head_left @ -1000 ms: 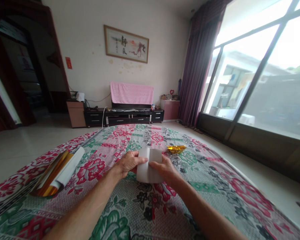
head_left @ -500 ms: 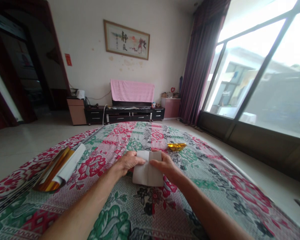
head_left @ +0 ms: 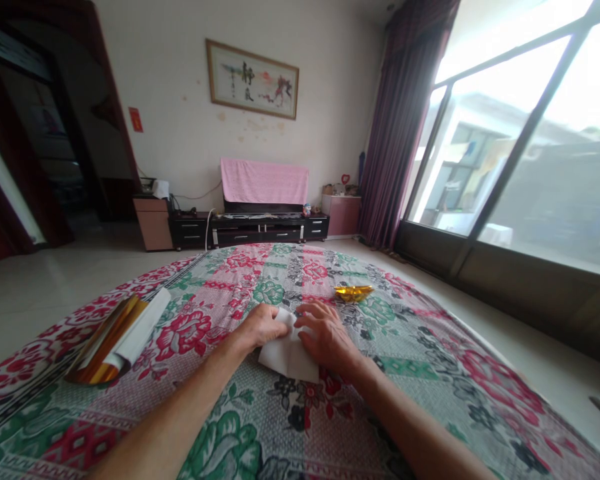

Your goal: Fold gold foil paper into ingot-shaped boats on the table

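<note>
A white sheet of paper (head_left: 289, 357) with a crease lies low over the flowered tablecloth, between my two hands. My left hand (head_left: 266, 325) grips its upper left edge, thumb on top and fingers bent. Over the upper right part of the sheet is my right hand (head_left: 327, 335), palm down, its fingers spread and curved; it covers that corner. Beyond my right hand sits a folded gold foil piece (head_left: 354, 293). At the left lies a stack of curled gold and white sheets (head_left: 117, 340).
The patterned cloth (head_left: 230, 427) covers a round table. Past it stand a low black cabinet (head_left: 240, 237) and a screen draped with a pink cloth (head_left: 265, 180). A purple curtain (head_left: 395, 127) and large windows are on the right.
My right hand has turned palm down, and its fingers have spread over the paper. The sheet has tilted and shifted slightly down and left. My left hand still grips it.
</note>
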Demonstrator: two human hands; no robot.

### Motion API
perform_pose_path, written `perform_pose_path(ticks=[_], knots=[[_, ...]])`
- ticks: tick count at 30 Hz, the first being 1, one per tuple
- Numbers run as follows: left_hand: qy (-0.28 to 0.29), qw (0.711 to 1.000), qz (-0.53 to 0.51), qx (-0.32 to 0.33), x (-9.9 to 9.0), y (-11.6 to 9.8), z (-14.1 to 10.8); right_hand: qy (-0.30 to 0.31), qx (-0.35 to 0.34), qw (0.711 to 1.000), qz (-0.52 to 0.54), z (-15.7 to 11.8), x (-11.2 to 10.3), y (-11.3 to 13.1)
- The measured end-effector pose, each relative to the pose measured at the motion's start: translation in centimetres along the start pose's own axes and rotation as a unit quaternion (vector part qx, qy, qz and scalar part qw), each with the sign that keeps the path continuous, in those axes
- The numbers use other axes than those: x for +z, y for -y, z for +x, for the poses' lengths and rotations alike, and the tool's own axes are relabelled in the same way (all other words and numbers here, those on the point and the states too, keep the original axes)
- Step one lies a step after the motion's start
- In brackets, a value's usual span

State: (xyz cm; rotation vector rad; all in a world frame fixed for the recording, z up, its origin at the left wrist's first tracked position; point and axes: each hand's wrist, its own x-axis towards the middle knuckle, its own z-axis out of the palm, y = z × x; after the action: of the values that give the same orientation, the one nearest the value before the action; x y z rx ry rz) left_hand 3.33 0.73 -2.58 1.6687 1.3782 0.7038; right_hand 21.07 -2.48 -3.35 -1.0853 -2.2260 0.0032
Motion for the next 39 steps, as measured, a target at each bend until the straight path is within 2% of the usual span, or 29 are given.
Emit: perform_pose_path(ticks=[7, 13, 16, 19, 21, 22, 23, 25, 27, 29, 33, 39], knots=[[-0.041, 0.99, 0.122, 0.053, -0.1, 0.5, 0.6, 0.044, -0.02, 0.999, -0.013, 0.1, -0.5, 1.2], [-0.072, 0.959, 0.261, 0.08, -1.0, -0.8, -0.4, 0.06, -0.013, 0.997, -0.037, 0.0, -0.3, 1.3], [-0.072, 0.942, 0.32, 0.07, -1.5, -1.0, -0.8, 0.07, -0.016, 0.996, -0.047, 0.0, -0.3, 1.3], [-0.131, 0.918, 0.367, 0.075, -1.9, -1.3, -1.1, 0.075, -0.021, 0.996, -0.05, 0.0, -0.4, 1.3], [-0.184, 0.9, 0.377, 0.118, -1.9, -1.7, -1.3, 0.073, -0.024, 0.996, -0.05, -0.1, -0.4, 1.2], [-0.191, 0.894, 0.377, 0.146, -1.9, -1.8, -1.3, 0.071, -0.025, 0.996, -0.049, -0.1, -0.4, 1.2], [-0.18, 0.893, 0.375, 0.17, -1.8, -2.0, -1.4, 0.069, -0.025, 0.996, -0.049, -0.1, -0.4, 1.2], [-0.111, 0.899, 0.376, 0.194, -1.6, -2.0, -1.4, 0.063, -0.024, 0.997, -0.045, -0.2, -0.2, 1.1], [-0.033, 0.905, 0.383, 0.184, -1.5, -1.7, -1.4, 0.06, -0.024, 0.997, -0.037, -0.2, -0.1, 0.9], [0.014, 0.905, 0.386, 0.18, -1.5, -1.3, -1.3, 0.059, -0.021, 0.998, -0.025, -0.3, 0.1, 0.7], [0.035, 0.897, 0.399, 0.189, -1.7, -0.9, -1.3, 0.04, 0.035, 0.998, -0.028, -0.2, 0.1, 0.0], [0.051, 0.878, 0.426, 0.211, -1.5, -1.5, -1.7, 0.012, 0.128, 0.988, -0.089, 0.1, -0.3, -0.8]])
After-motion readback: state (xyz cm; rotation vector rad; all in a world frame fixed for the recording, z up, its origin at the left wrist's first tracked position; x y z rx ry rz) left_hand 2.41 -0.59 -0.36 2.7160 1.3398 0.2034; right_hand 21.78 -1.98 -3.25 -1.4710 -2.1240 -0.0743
